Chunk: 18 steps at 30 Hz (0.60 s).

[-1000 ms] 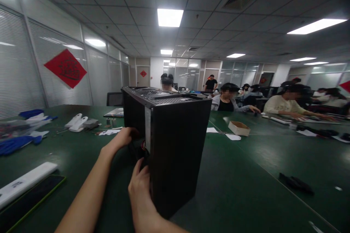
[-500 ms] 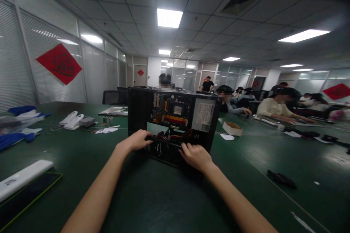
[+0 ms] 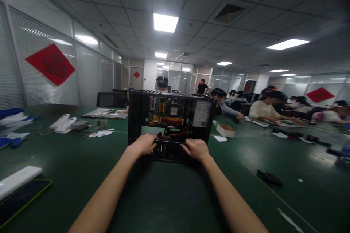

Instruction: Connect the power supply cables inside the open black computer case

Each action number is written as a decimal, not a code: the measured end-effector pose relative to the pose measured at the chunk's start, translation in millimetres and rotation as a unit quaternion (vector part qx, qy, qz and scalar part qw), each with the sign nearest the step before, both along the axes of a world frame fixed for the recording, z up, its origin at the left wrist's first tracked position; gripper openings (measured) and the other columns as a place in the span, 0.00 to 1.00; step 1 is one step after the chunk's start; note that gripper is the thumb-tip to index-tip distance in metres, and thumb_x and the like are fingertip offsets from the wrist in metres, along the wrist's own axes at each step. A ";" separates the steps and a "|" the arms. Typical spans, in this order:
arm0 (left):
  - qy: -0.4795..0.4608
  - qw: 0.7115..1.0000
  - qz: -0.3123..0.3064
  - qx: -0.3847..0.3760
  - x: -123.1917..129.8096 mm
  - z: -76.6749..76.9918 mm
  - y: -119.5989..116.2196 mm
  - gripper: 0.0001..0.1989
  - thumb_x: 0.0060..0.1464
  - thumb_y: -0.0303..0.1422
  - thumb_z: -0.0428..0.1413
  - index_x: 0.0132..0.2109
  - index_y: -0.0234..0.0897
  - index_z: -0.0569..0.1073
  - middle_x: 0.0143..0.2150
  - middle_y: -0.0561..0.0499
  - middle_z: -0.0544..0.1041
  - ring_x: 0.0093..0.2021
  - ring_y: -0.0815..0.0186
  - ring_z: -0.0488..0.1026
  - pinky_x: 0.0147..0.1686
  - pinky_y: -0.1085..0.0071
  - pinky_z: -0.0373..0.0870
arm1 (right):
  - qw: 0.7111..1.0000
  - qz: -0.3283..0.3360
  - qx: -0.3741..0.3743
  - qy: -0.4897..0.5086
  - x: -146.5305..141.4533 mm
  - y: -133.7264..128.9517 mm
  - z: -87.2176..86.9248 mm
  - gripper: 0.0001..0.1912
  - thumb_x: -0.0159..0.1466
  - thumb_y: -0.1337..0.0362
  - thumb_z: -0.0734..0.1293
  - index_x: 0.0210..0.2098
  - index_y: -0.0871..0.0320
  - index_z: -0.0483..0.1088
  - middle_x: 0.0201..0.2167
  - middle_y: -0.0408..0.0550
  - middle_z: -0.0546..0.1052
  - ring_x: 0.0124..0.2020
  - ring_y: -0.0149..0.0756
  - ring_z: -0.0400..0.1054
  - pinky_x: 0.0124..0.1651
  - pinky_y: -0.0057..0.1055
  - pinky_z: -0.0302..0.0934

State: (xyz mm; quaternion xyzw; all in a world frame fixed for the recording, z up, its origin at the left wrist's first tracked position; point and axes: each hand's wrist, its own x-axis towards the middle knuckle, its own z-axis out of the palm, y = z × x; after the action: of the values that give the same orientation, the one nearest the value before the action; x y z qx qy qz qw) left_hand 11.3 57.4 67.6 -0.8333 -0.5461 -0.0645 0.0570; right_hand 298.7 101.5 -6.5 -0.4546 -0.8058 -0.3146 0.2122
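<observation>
A black computer case point(image 3: 133, 116) stands on the green table in front of me, its near side uncovered. Inside it show a motherboard point(image 3: 174, 110), a power supply point(image 3: 201, 113) at the upper right and a bundle of cables point(image 3: 175, 137). My left hand point(image 3: 143, 143) is closed over the lower front edge of the case, left of centre. My right hand point(image 3: 196, 148) grips the same edge farther right, thumb on the near face. Some fingertips of both hands are hidden behind that edge.
On the green table point(image 3: 164, 196) lie a phone point(image 3: 24, 198) and a white bar point(image 3: 20, 180) at left. White objects point(image 3: 64, 123) sit beyond them. A small box point(image 3: 225, 130) and a black item point(image 3: 269, 177) are at right. Several people sit around the table.
The case now sits squarer to me, its near lower edge less slanted. My hands have moved with it, the left one slightly rightward. The whole view has shifted a little.
</observation>
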 end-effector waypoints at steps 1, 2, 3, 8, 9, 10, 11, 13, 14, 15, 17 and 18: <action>0.003 1.000 0.003 -0.009 1.8 2.8 -1.6 0.15 0.59 0.35 0.50 0.48 0.33 0.75 0.46 0.37 0.79 0.46 0.52 0.77 0.43 0.62 0.72 | 1.000 0.001 -0.004 0.014 0.1 -2.5 -0.1 0.22 0.70 0.51 0.58 0.31 0.59 0.71 0.27 0.48 0.76 0.26 0.34 0.67 0.30 0.30 0.44; 0.006 1.000 0.003 -0.017 3.2 5.5 -3.4 0.14 0.59 0.34 0.51 0.47 0.32 0.76 0.45 0.37 0.79 0.45 0.52 0.77 0.42 0.63 0.72 | 1.000 0.002 -0.009 0.025 0.3 -5.4 -0.1 0.21 0.70 0.51 0.58 0.31 0.59 0.71 0.27 0.48 0.76 0.27 0.34 0.68 0.31 0.30 0.45; 0.011 1.000 0.002 -0.025 4.4 8.0 -5.5 0.13 0.58 0.33 0.52 0.45 0.32 0.76 0.44 0.37 0.80 0.44 0.52 0.78 0.41 0.63 0.72 | 0.999 0.005 -0.014 0.034 0.6 -8.4 0.0 0.20 0.70 0.51 0.59 0.30 0.59 0.71 0.27 0.47 0.76 0.28 0.34 0.68 0.31 0.30 0.45; 0.019 0.999 -0.011 -0.046 10.4 20.5 -23.6 0.10 0.54 0.28 0.54 0.40 0.32 0.79 0.40 0.37 0.81 0.41 0.53 0.78 0.37 0.66 0.72 | 0.999 0.017 -0.042 0.028 5.5 -22.6 2.1 0.21 0.70 0.50 0.59 0.30 0.58 0.70 0.28 0.47 0.77 0.28 0.35 0.69 0.32 0.32 0.46; 0.019 0.998 -0.009 -0.054 12.1 23.3 -28.1 0.10 0.53 0.27 0.54 0.40 0.32 0.79 0.39 0.37 0.81 0.40 0.54 0.79 0.36 0.67 0.71 | 0.998 0.017 -0.048 0.022 6.7 -25.5 3.2 0.21 0.70 0.50 0.59 0.30 0.58 0.70 0.28 0.47 0.77 0.28 0.35 0.69 0.32 0.32 0.46; 0.021 0.998 -0.008 -0.064 13.9 26.1 -32.4 0.10 0.53 0.27 0.54 0.39 0.32 0.79 0.39 0.38 0.81 0.40 0.54 0.79 0.36 0.67 0.71 | 0.998 0.017 -0.056 0.017 7.9 -28.6 4.6 0.22 0.70 0.49 0.59 0.30 0.58 0.70 0.28 0.47 0.77 0.28 0.35 0.69 0.32 0.32 0.46; 0.023 0.997 -0.006 -0.075 15.8 28.8 -36.3 0.10 0.52 0.26 0.54 0.39 0.32 0.79 0.39 0.38 0.81 0.39 0.54 0.79 0.35 0.67 0.71 | 0.998 0.015 -0.064 0.013 8.8 -31.9 6.2 0.22 0.69 0.49 0.58 0.30 0.58 0.70 0.28 0.47 0.77 0.28 0.36 0.69 0.32 0.32 0.46; 0.029 0.995 0.000 -0.090 18.8 33.7 -42.3 0.10 0.51 0.25 0.54 0.39 0.32 0.80 0.39 0.38 0.81 0.38 0.54 0.78 0.34 0.67 0.71 | 0.996 0.010 -0.083 0.009 9.6 -38.4 10.2 0.23 0.69 0.48 0.58 0.30 0.58 0.70 0.28 0.47 0.77 0.29 0.36 0.70 0.32 0.32 0.47; 0.032 0.995 0.001 -0.094 19.8 35.7 -44.1 0.10 0.51 0.25 0.54 0.39 0.32 0.80 0.38 0.38 0.81 0.38 0.54 0.78 0.33 0.68 0.70 | 0.996 0.007 -0.094 0.008 9.4 -41.5 12.3 0.23 0.70 0.48 0.58 0.30 0.58 0.70 0.28 0.47 0.77 0.29 0.37 0.71 0.32 0.32 0.47; 0.035 0.995 -0.001 -0.097 20.3 37.2 -45.1 0.11 0.51 0.25 0.54 0.39 0.33 0.80 0.38 0.39 0.81 0.37 0.55 0.78 0.33 0.68 0.70 | 0.994 0.004 -0.105 0.008 9.0 -44.4 14.5 0.23 0.70 0.48 0.57 0.31 0.58 0.71 0.29 0.47 0.77 0.30 0.37 0.71 0.32 0.31 0.48; 0.044 0.994 -0.008 -0.101 20.0 38.9 -45.5 0.11 0.51 0.26 0.54 0.39 0.33 0.80 0.38 0.39 0.81 0.37 0.55 0.78 0.32 0.68 0.69 | 0.991 -0.007 -0.130 0.012 7.3 -49.6 18.9 0.23 0.70 0.47 0.57 0.31 0.58 0.71 0.31 0.48 0.78 0.31 0.38 0.72 0.32 0.31 0.50; 0.048 0.993 -0.013 -0.105 19.4 39.4 -45.2 0.11 0.51 0.26 0.54 0.39 0.33 0.80 0.38 0.39 0.81 0.37 0.55 0.78 0.33 0.68 0.69 | 0.989 -0.015 -0.146 0.015 6.1 -52.1 21.3 0.24 0.69 0.46 0.57 0.32 0.58 0.72 0.31 0.48 0.78 0.32 0.38 0.72 0.33 0.31 0.51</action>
State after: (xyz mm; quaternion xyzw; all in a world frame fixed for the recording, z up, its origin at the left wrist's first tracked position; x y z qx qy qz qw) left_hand 30.6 12.2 106.9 -0.8438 -0.5357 0.0320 -0.0053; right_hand 304.8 49.4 14.7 -0.4970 -0.8332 -0.1898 0.1508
